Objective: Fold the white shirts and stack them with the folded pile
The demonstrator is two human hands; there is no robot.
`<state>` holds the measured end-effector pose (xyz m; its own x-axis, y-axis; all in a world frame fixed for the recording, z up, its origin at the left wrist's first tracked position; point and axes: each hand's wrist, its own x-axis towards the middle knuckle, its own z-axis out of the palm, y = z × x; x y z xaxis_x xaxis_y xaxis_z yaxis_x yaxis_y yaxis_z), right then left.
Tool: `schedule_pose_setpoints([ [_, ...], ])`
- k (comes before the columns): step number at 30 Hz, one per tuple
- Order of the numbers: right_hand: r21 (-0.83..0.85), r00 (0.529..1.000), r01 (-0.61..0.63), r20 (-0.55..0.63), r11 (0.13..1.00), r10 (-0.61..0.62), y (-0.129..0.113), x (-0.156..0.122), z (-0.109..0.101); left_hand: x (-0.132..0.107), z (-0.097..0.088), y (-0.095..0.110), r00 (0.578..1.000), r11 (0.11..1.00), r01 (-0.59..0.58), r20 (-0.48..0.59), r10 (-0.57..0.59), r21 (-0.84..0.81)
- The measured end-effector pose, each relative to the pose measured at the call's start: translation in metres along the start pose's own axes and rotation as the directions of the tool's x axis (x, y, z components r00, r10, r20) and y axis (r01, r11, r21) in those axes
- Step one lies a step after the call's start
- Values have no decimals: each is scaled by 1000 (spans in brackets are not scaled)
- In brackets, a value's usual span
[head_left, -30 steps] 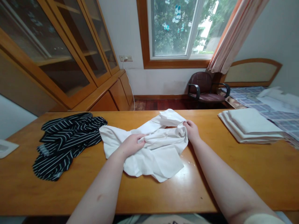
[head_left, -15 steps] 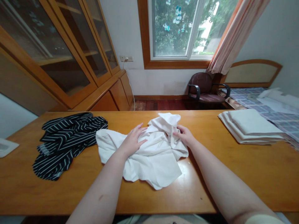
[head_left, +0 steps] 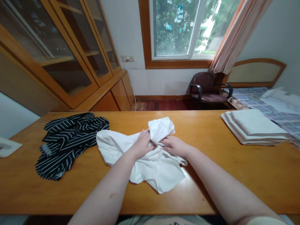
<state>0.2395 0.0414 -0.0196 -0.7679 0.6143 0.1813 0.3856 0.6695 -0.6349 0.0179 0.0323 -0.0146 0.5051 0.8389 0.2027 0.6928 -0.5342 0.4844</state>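
A crumpled white cloth garment (head_left: 161,179) lies on the wooden table (head_left: 234,178) in front of me, its far part bunched up between my hands. My left hand (head_left: 142,144) is closed on the left side of that bunch, fingers partly hidden in the folds. From the right, my right hand (head_left: 174,145) grips the same bunch, its fingertips tucked into the fabric. One end of the garment stretches out to the left, and a loose flap spreads toward me. Left of it lies a rumpled black garment with white stripes (head_left: 72,140).
A stack of folded white cloths (head_left: 254,128) sits at the table's right. A white object (head_left: 9,147) is at the left edge. Beyond the table are a glass-door cabinet (head_left: 93,81), an armchair (head_left: 205,87) and a bed (head_left: 248,95).
Both hands have moved closer together, the left to the right and the right to the left. The white fabric between them is now gathered into a tighter bunch.
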Motion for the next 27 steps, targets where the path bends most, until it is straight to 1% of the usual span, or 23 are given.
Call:
schedule_pose_setpoints([
  [3,64,999,22,-24,998,-21,2,1,4,2,-1,2,999,1000,18,-29,-18,-22],
  [6,157,991,11,-135,988,10,10,-1,7,1,-4,-1,998,998,40,-53,-43,-56],
  [8,213,969,-25,-233,977,76,16,-3,7,1,-4,-5,991,992,83,-94,-91,-95],
  [10,269,936,-63,-317,961,150,19,-4,6,0,-3,-10,979,984,134,-139,-150,-116],
  [12,328,910,-75,-363,942,200,19,-5,4,1,0,-13,967,982,160,-184,-176,-98],
  [14,395,912,-65,-349,917,215,16,-4,3,1,3,-14,962,985,164,-209,-173,-58],
  [15,439,923,-60,-317,897,217,14,-4,3,2,4,-14,966,985,165,-194,-170,-40],
  [16,492,938,-60,-268,868,218,11,-3,4,2,5,-14,973,985,170,-157,-172,-25],
  [18,624,964,-88,-143,777,224,5,-2,7,2,8,-13,981,983,185,-55,-185,-11],
  [20,743,971,-146,-18,653,238,1,-1,11,2,11,-13,983,983,182,17,-182,-18],
  [22,809,968,-197,71,554,240,1,-2,15,1,14,-14,982,981,187,3,-187,-42],
  [23,824,965,-209,87,527,246,2,-2,16,0,15,-15,979,978,199,-22,-201,-56],
  [24,831,963,-206,77,516,260,4,-2,16,-1,15,-15,973,973,223,-53,-227,-65],
  [25,834,959,-188,41,519,281,6,-3,15,-2,14,-16,961,964,257,-91,-262,-64],
  [26,832,949,-158,-20,532,314,8,-3,13,-2,13,-16,944,954,295,-136,-299,-54],
  [27,830,929,-121,-98,545,356,10,-3,10,-3,11,-15,926,943,331,-182,-331,-33],
])
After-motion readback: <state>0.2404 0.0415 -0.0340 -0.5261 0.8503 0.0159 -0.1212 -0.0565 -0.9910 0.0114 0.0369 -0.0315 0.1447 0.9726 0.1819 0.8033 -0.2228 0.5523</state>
